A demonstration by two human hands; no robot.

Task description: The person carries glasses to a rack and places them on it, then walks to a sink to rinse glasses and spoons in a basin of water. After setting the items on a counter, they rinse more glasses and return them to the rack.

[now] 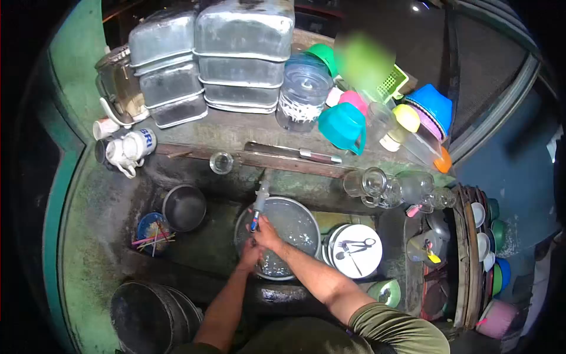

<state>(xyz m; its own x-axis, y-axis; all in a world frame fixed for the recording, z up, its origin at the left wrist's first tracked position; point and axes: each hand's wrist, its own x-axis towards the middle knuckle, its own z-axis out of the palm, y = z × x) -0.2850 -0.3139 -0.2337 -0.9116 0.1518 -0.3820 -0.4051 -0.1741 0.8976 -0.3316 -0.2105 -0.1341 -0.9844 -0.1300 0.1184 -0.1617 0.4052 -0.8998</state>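
Note:
A round metal basin (306, 236) of water stands in the sink under a tap (261, 197), whose spout has a blue and red end. My right hand (266, 234) is just below and beside the spout, over the basin, fingers curled together. Close under it, at the basin's left rim, my left hand (250, 255) has its fingers bent. The two hands nearly touch, and whatever lies between their fingers is too small to make out. To the right, spoons and forks (354, 246) lie on a white round lid or plate (368, 259).
A dark pot (184, 207) and blue bowl with straws (154, 229) are left of the basin. Buckets (144, 315) stand at lower left. Glass jars (407, 187) line the right ledge; stacked metal tins (244, 53), a teal jug (342, 127) and a knife (320, 156) are behind.

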